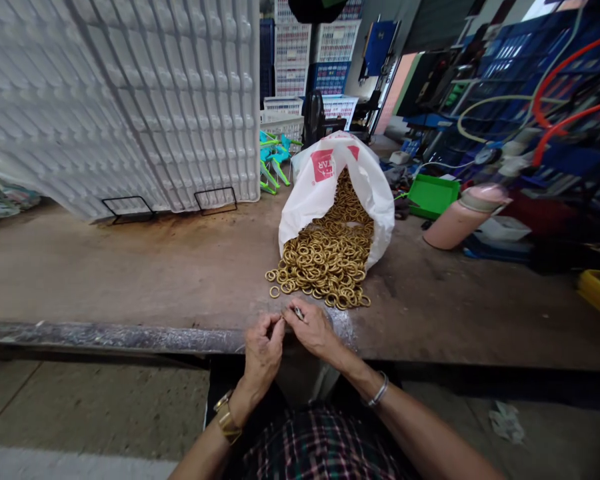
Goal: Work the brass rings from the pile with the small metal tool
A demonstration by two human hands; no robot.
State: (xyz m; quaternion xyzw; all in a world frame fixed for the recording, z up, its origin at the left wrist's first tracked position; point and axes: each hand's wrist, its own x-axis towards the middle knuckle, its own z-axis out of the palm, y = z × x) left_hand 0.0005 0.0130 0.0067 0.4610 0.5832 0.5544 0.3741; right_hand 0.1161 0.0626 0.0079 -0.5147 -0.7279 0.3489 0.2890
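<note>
Round, gold-toned rings [325, 263] spill from a crinkled plastic bag [300, 203]; before it, the right hand [312, 328] grips a shiny metal piece [299, 313], the left hand [263, 352] pinches something indistinct.

Rings [325, 263]: metal, I see soft sheen.
Bag [304, 197]: crinkled plastic.
Tabletop [180, 267] under bag: matt, worn, wood-like.
Panels [180, 100] left of bag: glossy ribbed plastic.

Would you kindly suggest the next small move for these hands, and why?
I would probably adjust the right hand slightly while the left hand steadies: their fingertips come together in front of the brass-coloured rings, and a small metallic item shows in the right hand. Anything pinched between them is too small to identify.
</note>
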